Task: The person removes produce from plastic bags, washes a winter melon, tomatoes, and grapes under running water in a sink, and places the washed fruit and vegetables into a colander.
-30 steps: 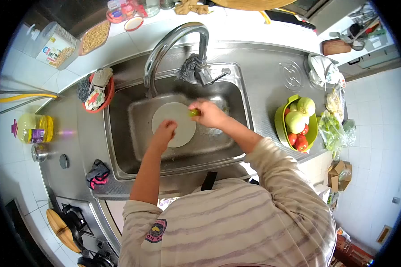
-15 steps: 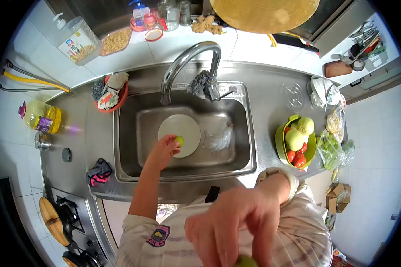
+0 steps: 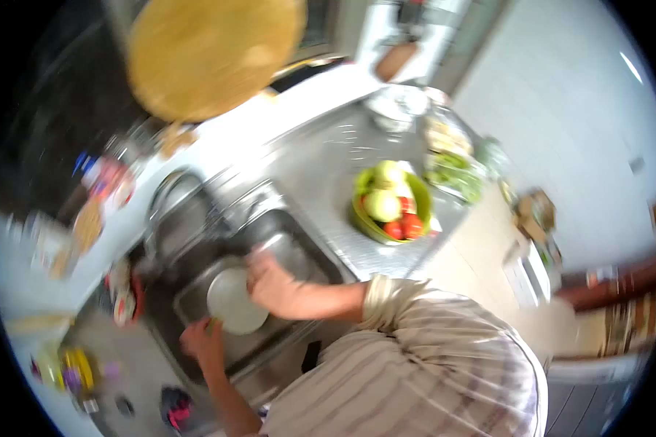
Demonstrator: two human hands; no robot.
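My left hand is closed on a small round green piece of produce, by the near left edge of the white plate. The plate lies in the steel sink. Over the right side of the sink, beside the plate's rim, is my right hand. Its fingers point toward the faucet and are smeared by motion, so I cannot tell what they hold. The clear plastic bag in the sink cannot be made out now.
Right of the sink stands a green basket with tomatoes and pale round vegetables. Bagged greens lie beyond it. On the left are an oil bottle and a dark pink-trimmed cloth. A large round wooden board stands behind.
The view has swung right and blurred. My right hand, with a green piece close to the camera before, has moved down into the sink area. My left hand still holds its green piece.
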